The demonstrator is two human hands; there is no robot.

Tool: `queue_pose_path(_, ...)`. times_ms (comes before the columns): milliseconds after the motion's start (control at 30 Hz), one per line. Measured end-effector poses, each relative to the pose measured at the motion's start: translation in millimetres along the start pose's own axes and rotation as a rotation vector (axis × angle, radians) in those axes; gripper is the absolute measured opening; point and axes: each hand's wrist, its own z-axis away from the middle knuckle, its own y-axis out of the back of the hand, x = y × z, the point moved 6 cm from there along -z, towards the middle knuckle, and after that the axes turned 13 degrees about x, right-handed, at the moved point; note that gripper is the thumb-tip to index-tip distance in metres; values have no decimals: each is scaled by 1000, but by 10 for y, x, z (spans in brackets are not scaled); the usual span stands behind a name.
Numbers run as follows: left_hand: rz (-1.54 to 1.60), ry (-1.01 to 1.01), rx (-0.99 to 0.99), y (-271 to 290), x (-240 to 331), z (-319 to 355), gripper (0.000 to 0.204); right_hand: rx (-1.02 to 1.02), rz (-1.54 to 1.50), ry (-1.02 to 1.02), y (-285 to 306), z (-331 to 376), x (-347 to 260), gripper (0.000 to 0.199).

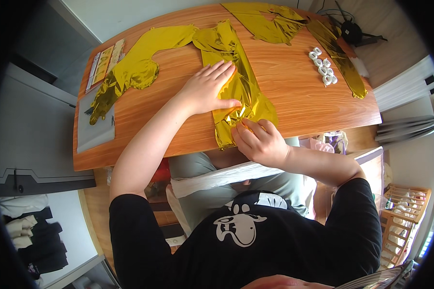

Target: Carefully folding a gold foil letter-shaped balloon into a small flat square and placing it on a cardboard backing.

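Observation:
A flat gold foil balloon (243, 72) lies lengthwise on the wooden table, reaching from the far side to the near edge. My left hand (208, 89) rests on it with fingers stretched out, pressing the foil toward its left side. Close to the table's near edge, my right hand (261, 143) is closed in a pinch on the crumpled lower part of the same balloon. The fingertips partly hide what they grip. Farther left, another flat gold foil balloon (147, 50) curves across the table.
More gold foil balloons (267, 21) lie at the far right, one a long strip (340, 60). Several small white rolls (323, 67) sit nearby. A black router-like device (352, 32) stands at the back right. Printed sheets (103, 65) and a clear plastic bag (96, 135) occupy the left side.

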Motion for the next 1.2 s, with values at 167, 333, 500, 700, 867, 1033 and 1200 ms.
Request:
queue_pose_path(167,2,8,-14,1,9,-4,104,-42,-12,-28,80,-28,22,40)
queue_pose_path(333,3,20,-11,-27,-14,-1,111,-133,-268,-246,261,-132,127,56)
queue_pose_path(500,-14,20,-28,-32,-17,-9,112,-63,-470,-437,525,-78,382,47)
queue_pose_path(700,-61,36,-64,-40,-5,-2,111,-86,-443,-1033,357,299,801,29)
queue_pose_path(867,-65,26,-61,-20,7,0,111,161,-1058,-1337,200,410,738,32)
queue_pose_path(1033,-60,29,-50,-8,31,-31,113,246,-1295,-1265,234,359,895,44)
queue_pose_path(1200,-38,29,-39,17,25,-15,110,-26,-854,-652,236,-116,897,43)
